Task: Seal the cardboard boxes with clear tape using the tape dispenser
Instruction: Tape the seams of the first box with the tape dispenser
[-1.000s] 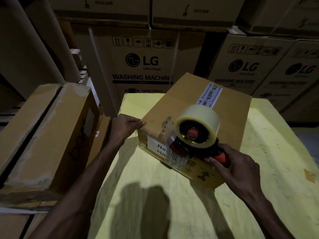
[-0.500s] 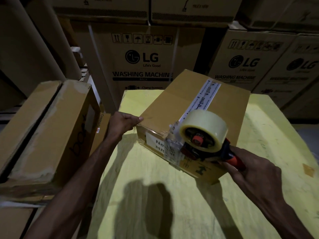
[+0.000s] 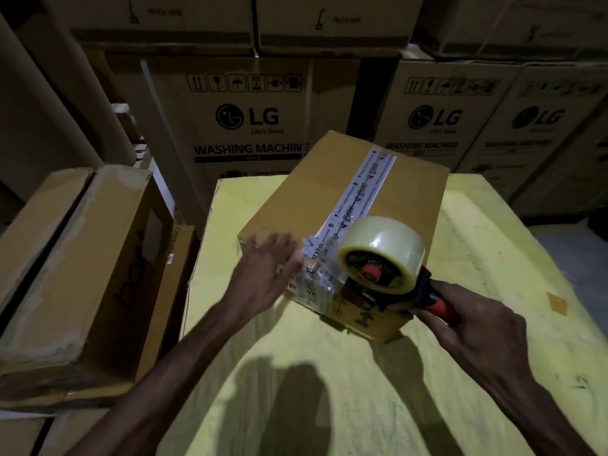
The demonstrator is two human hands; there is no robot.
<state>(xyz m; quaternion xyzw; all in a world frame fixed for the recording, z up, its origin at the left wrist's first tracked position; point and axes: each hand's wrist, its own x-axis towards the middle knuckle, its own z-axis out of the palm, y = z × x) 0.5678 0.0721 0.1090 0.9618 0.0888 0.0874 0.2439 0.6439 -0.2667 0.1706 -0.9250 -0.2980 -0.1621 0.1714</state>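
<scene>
A brown cardboard box [image 3: 408,205] lies on a yellow-covered table [image 3: 362,390], with a white printed strip along its top seam. My right hand [image 3: 473,327] grips the orange handle of the tape dispenser [image 3: 381,258], whose clear tape roll sits at the box's near edge. Crinkled clear tape hangs down the box's near face. My left hand [image 3: 266,268], blurred, lies with fingers spread over the near left corner of the box, beside the tape end.
Large LG washing machine cartons [image 3: 243,126] are stacked behind the table. A worn cardboard box [image 3: 82,264] stands on its side at the left, close to the table edge. A small brown scrap [image 3: 557,302] lies on the table's right part.
My left hand has left the box's left corner and swept right toward the tape end. The dispenser has shifted right and back along the box's near edge.
</scene>
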